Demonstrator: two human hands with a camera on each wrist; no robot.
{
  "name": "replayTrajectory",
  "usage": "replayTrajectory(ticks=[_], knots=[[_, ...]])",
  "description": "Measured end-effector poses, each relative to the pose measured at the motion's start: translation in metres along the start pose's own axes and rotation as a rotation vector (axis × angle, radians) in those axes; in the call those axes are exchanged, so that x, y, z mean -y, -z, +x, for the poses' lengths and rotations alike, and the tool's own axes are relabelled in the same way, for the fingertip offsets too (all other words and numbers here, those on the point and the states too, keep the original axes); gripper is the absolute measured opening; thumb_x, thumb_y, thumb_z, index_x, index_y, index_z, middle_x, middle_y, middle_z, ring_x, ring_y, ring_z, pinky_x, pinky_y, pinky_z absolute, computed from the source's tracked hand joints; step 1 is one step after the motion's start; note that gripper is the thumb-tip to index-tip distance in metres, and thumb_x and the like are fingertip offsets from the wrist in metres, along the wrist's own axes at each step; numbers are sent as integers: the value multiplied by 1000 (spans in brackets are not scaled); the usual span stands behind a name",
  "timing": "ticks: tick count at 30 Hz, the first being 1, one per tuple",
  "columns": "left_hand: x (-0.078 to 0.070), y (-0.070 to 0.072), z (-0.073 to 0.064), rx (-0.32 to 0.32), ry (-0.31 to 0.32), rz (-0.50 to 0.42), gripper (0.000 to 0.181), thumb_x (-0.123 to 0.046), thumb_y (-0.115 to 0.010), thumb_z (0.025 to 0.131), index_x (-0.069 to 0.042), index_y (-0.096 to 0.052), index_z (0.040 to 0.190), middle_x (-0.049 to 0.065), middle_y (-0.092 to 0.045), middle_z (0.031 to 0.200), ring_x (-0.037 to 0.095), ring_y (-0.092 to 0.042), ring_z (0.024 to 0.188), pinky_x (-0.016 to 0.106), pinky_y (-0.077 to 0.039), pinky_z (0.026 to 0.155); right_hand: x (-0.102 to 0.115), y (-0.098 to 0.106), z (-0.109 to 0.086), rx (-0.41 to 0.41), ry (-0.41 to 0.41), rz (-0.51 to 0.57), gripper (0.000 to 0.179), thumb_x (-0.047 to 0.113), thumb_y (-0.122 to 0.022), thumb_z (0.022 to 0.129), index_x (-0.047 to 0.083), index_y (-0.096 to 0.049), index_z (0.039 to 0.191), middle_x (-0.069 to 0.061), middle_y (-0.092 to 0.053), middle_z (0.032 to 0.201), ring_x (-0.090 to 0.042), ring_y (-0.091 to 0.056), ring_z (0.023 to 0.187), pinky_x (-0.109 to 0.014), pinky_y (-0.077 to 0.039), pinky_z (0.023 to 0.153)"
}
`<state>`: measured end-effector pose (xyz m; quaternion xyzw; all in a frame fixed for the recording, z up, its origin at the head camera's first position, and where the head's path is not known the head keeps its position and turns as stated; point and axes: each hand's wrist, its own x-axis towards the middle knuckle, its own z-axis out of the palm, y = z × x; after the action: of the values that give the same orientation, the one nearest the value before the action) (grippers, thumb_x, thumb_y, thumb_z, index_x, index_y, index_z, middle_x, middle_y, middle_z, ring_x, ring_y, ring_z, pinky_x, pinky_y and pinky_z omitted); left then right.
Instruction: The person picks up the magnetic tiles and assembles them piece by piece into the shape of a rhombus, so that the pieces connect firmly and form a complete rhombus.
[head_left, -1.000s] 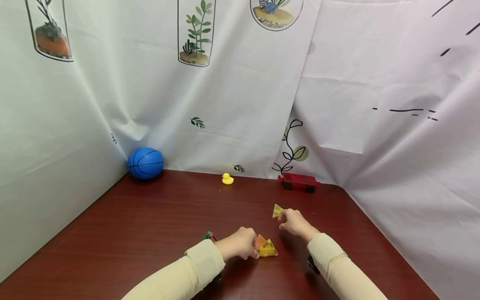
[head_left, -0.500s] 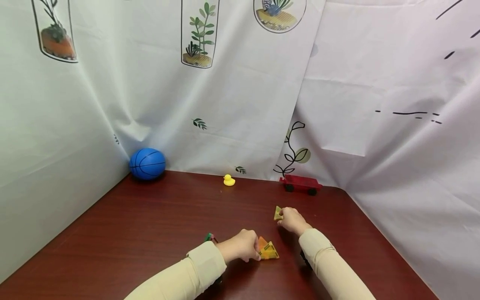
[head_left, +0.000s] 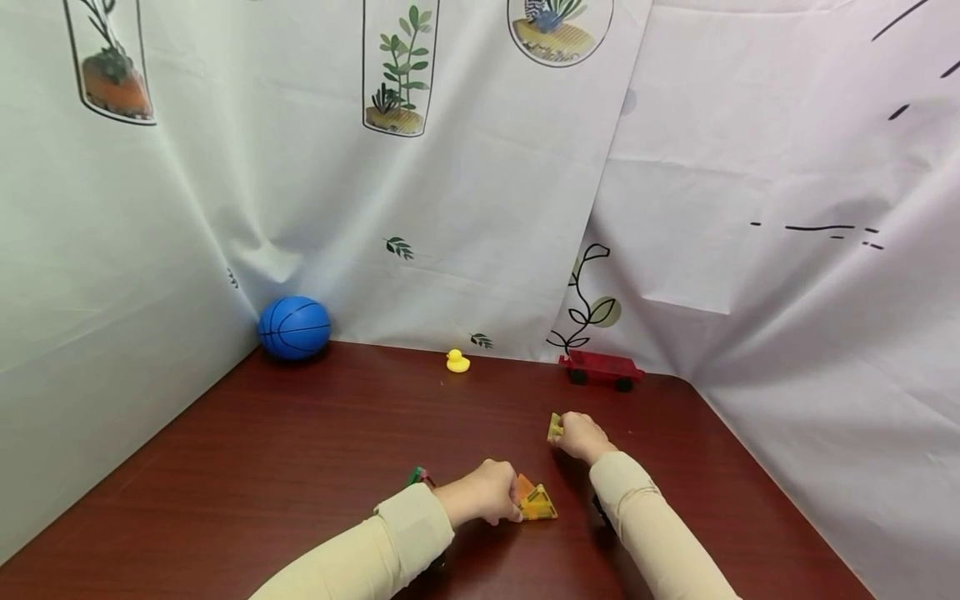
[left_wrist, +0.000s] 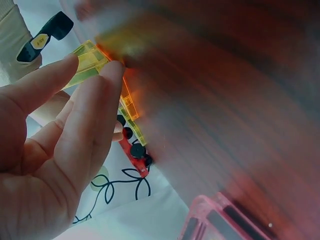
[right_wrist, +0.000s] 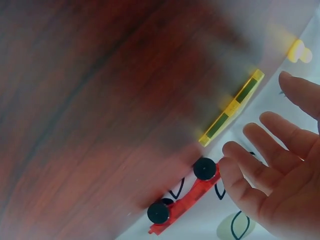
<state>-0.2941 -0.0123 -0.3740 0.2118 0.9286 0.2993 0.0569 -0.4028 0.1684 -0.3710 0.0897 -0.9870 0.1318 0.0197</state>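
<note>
In the head view my left hand [head_left: 491, 492] is at a small yellow-and-orange group of magnetic tiles [head_left: 537, 503] on the table. The left wrist view shows the thumb and a finger pinching the upright yellow tile [left_wrist: 89, 62], with an orange tile [left_wrist: 131, 100] beside it along the tabletop. My right hand [head_left: 583, 436] hovers over a separate yellow triangular magnetic tile [head_left: 555, 427] farther back. Seen from the right wrist, that tile [right_wrist: 232, 107] lies flat, and the spread fingertips [right_wrist: 267, 120] are apart from it.
A red toy wagon [head_left: 600, 367] with black wheels and a yellow rubber duck [head_left: 457, 361] stand at the table's back edge. A blue ball [head_left: 295, 327] sits in the back left corner. Behind the left wrist is a pink-and-green piece [head_left: 422, 476]. White printed cloth [head_left: 480, 183] surrounds the table.
My right hand has shifted slightly left, covering more of the separate yellow tile. The left hand stays at its tiles, and the head view has tilted a little.
</note>
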Motion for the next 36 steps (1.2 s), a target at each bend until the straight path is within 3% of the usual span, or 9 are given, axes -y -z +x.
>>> replayTrajectory(ticks=[2,9,24,36], knots=[[0,0,0,-1,-1,5,24,-11,-75,68,-12,-55,54,-4,-49,52,6,-48,37,17,-41,37,1,-1,1,1,-13,1,34,25,-67,76,1,-61,100,-10,-58,92,-24,-52,77,-42,-44,68],[-1,1,0,2,5,15,25,-11,-75,67,-12,-55,52,-4,-49,51,7,-49,38,18,-41,38,4,-6,3,0,-42,-6,23,28,-67,75,9,-55,72,-6,-46,64,-20,-43,57,-33,-35,51],[-4,-1,1,-3,2,32,24,-12,-75,66,-13,-56,52,-4,-49,45,6,-48,35,17,-40,37,7,-9,5,89,-123,-71,32,36,-60,81,6,-53,74,-8,-46,65,-22,-45,59,-35,-39,55],[-2,-1,4,9,9,20,23,-12,-75,67,-13,-57,52,-3,-51,46,7,-50,37,18,-41,37,10,-7,3,66,-35,-183,33,37,-69,72,8,-53,72,-6,-45,63,-20,-45,57,-34,-40,50]])
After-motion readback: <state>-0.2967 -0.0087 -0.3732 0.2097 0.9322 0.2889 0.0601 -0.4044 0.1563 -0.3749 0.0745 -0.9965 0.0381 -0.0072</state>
